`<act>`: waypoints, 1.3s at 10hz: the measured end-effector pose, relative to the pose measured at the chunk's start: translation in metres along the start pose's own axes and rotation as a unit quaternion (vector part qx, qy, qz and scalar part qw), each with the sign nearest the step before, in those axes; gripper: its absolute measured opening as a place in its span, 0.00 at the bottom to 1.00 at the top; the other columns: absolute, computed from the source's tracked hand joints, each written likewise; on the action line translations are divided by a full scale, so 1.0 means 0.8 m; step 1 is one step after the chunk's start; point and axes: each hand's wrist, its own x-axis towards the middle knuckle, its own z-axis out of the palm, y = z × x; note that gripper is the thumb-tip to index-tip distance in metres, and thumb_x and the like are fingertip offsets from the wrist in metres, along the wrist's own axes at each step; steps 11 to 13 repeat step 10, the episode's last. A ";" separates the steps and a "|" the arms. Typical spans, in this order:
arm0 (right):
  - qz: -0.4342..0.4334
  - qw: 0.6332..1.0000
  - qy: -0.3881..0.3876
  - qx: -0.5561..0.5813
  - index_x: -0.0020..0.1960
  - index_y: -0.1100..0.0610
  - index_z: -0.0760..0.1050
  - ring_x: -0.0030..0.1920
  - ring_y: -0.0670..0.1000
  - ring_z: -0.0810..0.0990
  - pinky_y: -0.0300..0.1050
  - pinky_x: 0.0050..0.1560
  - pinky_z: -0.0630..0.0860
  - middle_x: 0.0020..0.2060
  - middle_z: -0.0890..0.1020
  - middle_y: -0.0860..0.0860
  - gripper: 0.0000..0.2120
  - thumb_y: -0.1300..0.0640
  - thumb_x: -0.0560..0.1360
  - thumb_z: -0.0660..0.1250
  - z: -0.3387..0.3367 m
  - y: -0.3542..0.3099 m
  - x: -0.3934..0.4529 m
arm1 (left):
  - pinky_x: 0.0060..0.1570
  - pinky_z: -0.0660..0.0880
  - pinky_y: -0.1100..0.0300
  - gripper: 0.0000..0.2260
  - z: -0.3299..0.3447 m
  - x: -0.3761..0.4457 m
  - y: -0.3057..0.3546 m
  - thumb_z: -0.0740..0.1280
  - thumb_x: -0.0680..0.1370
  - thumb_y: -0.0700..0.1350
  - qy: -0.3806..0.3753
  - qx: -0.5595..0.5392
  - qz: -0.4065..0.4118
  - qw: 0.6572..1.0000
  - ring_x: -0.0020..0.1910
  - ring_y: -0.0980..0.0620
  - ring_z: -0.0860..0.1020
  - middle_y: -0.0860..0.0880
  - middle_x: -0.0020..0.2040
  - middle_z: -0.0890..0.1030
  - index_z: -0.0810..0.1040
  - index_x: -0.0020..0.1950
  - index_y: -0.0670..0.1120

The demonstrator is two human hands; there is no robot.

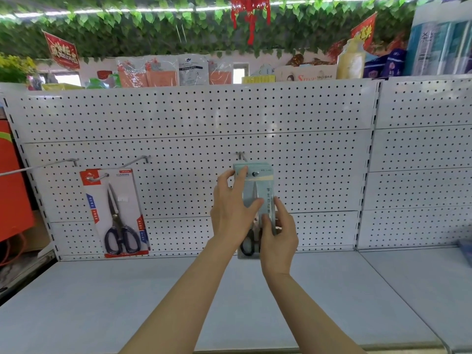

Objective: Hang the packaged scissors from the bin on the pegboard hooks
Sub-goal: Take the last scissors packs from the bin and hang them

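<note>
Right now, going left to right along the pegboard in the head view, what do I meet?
Bare long wire hook → red-carded black-handled scissors pack hanging on its hook → left hand → pale green scissors pack → right hand.

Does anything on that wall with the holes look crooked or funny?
Yes. The red scissors pack on the pegboard hangs tilted, its bottom swung right. The pale blue pack, which the left hand and right hand are holding on the next hook, looks straight.
</note>
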 end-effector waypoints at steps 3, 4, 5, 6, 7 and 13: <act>-0.046 0.996 0.007 -0.076 0.68 0.51 0.75 0.58 0.51 0.75 0.38 0.54 0.75 0.57 0.74 0.49 0.20 0.62 0.77 0.68 0.017 0.018 0.028 | 0.45 0.77 0.54 0.34 0.017 0.010 -0.008 0.71 0.74 0.55 0.011 0.038 -0.001 0.999 0.63 0.52 0.66 0.55 0.73 0.60 0.59 0.76 0.60; -0.047 0.993 0.006 -0.105 0.69 0.51 0.74 0.61 0.46 0.73 0.25 0.50 0.66 0.62 0.74 0.48 0.21 0.59 0.78 0.69 0.018 0.012 0.036 | 0.44 0.76 0.56 0.34 0.020 0.012 -0.007 0.71 0.74 0.54 0.015 0.034 -0.002 0.999 0.63 0.52 0.66 0.55 0.73 0.60 0.59 0.76 0.60; -0.030 0.995 -0.007 -0.100 0.72 0.52 0.71 0.62 0.41 0.72 0.23 0.49 0.65 0.67 0.74 0.46 0.22 0.56 0.79 0.68 0.019 0.008 0.041 | 0.41 0.73 0.59 0.33 0.023 0.011 -0.007 0.71 0.74 0.54 0.027 0.031 -0.001 0.999 0.63 0.52 0.66 0.55 0.72 0.62 0.60 0.76 0.60; -0.028 0.995 -0.019 -0.096 0.73 0.52 0.69 0.65 0.45 0.75 0.32 0.58 0.70 0.69 0.74 0.46 0.22 0.55 0.80 0.65 0.022 0.008 0.040 | 0.39 0.75 0.58 0.33 0.028 0.009 -0.009 0.70 0.75 0.53 0.032 0.029 0.002 0.999 0.63 0.50 0.68 0.53 0.73 0.63 0.60 0.77 0.60; -0.032 0.993 -0.028 -0.110 0.74 0.51 0.67 0.65 0.45 0.75 0.38 0.60 0.72 0.69 0.74 0.46 0.22 0.54 0.81 0.64 0.024 0.007 0.039 | 0.42 0.79 0.53 0.34 0.030 0.009 -0.012 0.70 0.75 0.53 0.031 0.033 0.005 0.999 0.64 0.49 0.69 0.52 0.73 0.63 0.58 0.77 0.59; -0.111 0.958 -0.045 -0.262 0.75 0.53 0.66 0.66 0.49 0.74 0.39 0.57 0.70 0.70 0.73 0.47 0.25 0.56 0.79 0.66 -0.001 -0.010 0.043 | 0.52 0.78 0.54 0.38 0.002 -0.001 -0.028 0.64 0.77 0.61 -0.015 0.072 0.014 0.997 0.71 0.52 0.65 0.55 0.78 0.56 0.43 0.79 0.60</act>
